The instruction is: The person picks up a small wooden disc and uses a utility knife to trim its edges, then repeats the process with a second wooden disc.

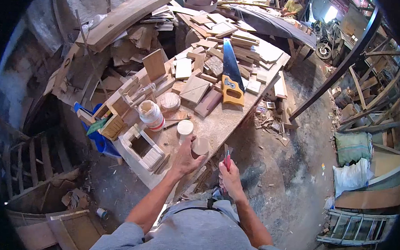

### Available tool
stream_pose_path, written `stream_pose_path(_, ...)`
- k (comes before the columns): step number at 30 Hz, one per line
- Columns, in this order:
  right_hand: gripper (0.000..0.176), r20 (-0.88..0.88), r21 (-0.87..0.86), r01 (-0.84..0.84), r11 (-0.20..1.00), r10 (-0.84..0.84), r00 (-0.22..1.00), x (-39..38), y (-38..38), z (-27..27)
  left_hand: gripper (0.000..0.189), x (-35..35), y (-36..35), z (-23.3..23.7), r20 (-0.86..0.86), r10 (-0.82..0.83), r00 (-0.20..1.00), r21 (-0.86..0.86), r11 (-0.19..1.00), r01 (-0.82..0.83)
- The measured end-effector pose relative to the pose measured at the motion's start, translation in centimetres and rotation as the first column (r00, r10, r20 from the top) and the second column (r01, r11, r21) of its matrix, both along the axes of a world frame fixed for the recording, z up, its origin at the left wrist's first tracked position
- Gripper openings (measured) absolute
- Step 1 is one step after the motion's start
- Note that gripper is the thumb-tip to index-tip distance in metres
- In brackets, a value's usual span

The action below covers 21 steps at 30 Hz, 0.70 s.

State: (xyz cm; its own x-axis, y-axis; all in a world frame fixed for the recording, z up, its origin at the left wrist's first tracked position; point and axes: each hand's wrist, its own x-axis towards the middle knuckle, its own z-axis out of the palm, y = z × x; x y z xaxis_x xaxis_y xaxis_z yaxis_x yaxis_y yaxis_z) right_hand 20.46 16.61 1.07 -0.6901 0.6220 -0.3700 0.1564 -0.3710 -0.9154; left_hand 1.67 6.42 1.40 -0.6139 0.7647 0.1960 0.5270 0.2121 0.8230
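My left hand is closed around the edge of a round wooden disc near the bench's front edge. In my right hand is a red-handled tool, its thin metal tip pointing up and away from me, just right of the disc. Past my left fingertips lies another pale round disc. A white jar with a red-banded label stands farther left, beside a round wood block. Left of my hand sits a hollow wooden frame.
A yellow-handled handsaw rests on stacked wood offcuts on the workbench. A blue container is at its left end. Wood scraps litter the floor at right. A person is in the far background.
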Motion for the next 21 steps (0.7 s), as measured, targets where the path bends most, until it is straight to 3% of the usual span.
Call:
stream_pose_path(4, 0.015, 0.009, 0.063, -0.012, 0.998, 0.011, 1.0, -0.8, 0.3, 1.1, 0.066, -0.1, -0.4, 0.5, 0.156, -0.092, 0.983, 0.073, 0.994, 0.081)
stream_pose_path(7, 0.027, -0.016, 0.345, 0.017, 0.938, -0.013, 1.0, -1.1, 0.9, -0.4, 0.058, -0.5, -0.4, -0.3, 0.1, -0.168, 0.981, 0.164, 0.975, 0.15)
stream_pose_path(10, 0.031, -0.079, 0.383, 0.014, 0.924, 0.018, 0.997, -1.4, 1.1, 0.1, 0.05, 0.2, -0.7, 1.5, 0.589, -0.225, 0.776, 0.147, 0.974, 0.171)
stream_pose_path(13, 0.026, -0.081, 0.377, -0.01, 0.926, 0.043, 0.996, -1.9, 1.3, -0.5, 0.056, -0.2, -0.3, 0.8, 0.659, -0.18, 0.731, 0.069, 0.981, 0.179)
stream_pose_path(16, 0.018, -0.162, 0.33, 0.039, 0.943, 0.016, 0.987, -2.9, 1.2, -1.3, 0.065, -0.3, 0.4, 0.2, 0.551, -0.115, 0.826, -0.03, 0.987, 0.157)
stream_pose_path(18, 0.016, -0.159, 0.302, 0.083, 0.95, -0.035, 0.987, -3.9, 1.2, -1.9, 0.071, 0.6, 0.7, 1.5, 0.064, -0.129, 0.99, 0.004, 0.992, 0.129)
stream_pose_path(19, 0.016, -0.139, 0.288, 0.105, 0.952, -0.068, 0.988, -4.1, 1.1, -2.2, 0.074, 1.0, 0.9, 2.2, -0.193, -0.116, 0.974, 0.025, 0.992, 0.123)
stream_pose_path(21, 0.017, -0.073, 0.143, 0.104, 0.984, -0.095, 0.993, -4.5, 1.1, -2.0, 0.076, 0.0, 1.2, 1.8, -0.203, -0.208, 0.957, -0.072, 0.978, 0.197)
